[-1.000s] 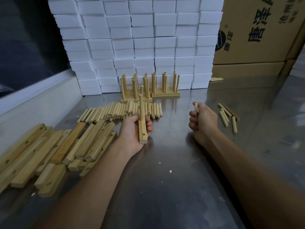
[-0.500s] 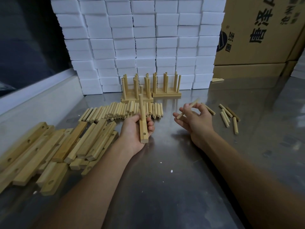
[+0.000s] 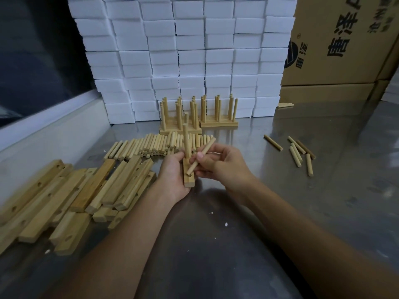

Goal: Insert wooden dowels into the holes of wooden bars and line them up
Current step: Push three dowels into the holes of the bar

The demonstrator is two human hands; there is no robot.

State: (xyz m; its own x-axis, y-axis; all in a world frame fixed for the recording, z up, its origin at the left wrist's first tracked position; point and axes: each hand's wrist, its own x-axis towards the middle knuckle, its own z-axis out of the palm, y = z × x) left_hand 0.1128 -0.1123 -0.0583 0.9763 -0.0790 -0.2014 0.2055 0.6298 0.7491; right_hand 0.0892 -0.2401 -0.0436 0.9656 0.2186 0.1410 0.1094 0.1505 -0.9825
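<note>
My left hand (image 3: 172, 180) grips a wooden bar (image 3: 189, 180) that has dowels standing upright in its far holes and an empty hole near its front end. My right hand (image 3: 220, 164) pinches a loose dowel (image 3: 200, 156), held at a slant with its lower tip just above that empty hole. Finished bars with upright dowels (image 3: 194, 117) stand in a row at the back. A row of loose dowels (image 3: 155, 144) lies behind my hands. A pile of bare bars (image 3: 71, 190) lies to the left.
Several more dowels (image 3: 299, 154) are scattered on the steel table (image 3: 248, 244) to the right. A wall of white foam blocks (image 3: 183, 50) and cardboard boxes (image 3: 341, 44) close off the back. A raised ledge (image 3: 43, 134) runs along the left.
My right hand has swung left from the scattered dowels to the bar, bringing one dowel down towards the bar's front hole. My left hand and the bar have barely moved.
</note>
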